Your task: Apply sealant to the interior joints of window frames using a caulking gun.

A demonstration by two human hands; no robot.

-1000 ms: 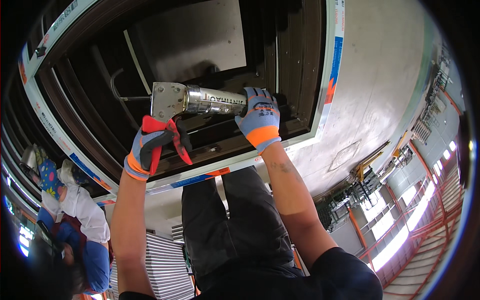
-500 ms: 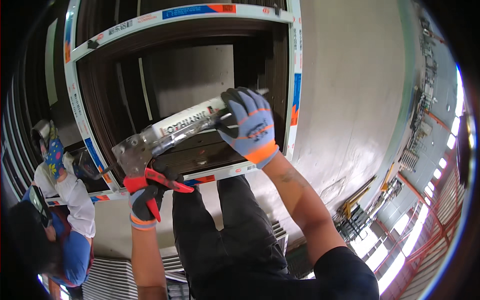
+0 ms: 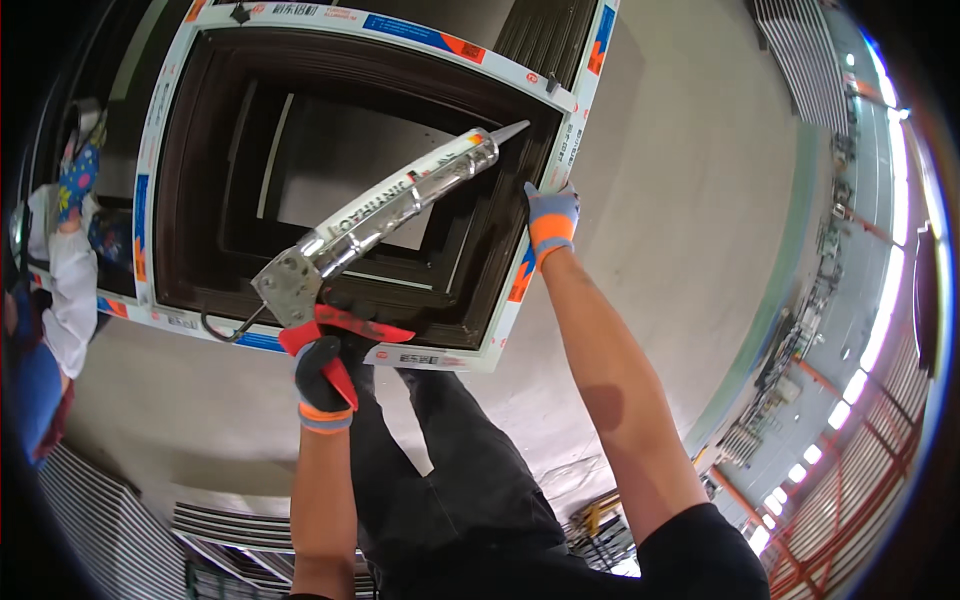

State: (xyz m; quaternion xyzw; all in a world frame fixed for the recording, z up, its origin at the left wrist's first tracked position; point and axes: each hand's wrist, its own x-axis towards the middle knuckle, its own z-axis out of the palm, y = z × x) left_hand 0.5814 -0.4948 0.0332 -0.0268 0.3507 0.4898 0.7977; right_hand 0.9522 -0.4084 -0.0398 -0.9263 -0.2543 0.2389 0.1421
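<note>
Clasping caulking gun (image 3: 400,203) by handle (image 3: 338,382) with left fingers (image 3: 318,358), rested right fingers (image 3: 535,197), indiscernibly closed, on right edge of frame (image 3: 570,140); risked nozzle (image 3: 511,131) scrape through tilting.

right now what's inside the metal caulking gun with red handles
In its silver metal cradle lies a white printed cylindrical tube, with a pale tapered nozzle at the front. The cradle covers the tube's lower side; its contents are hidden.
</note>
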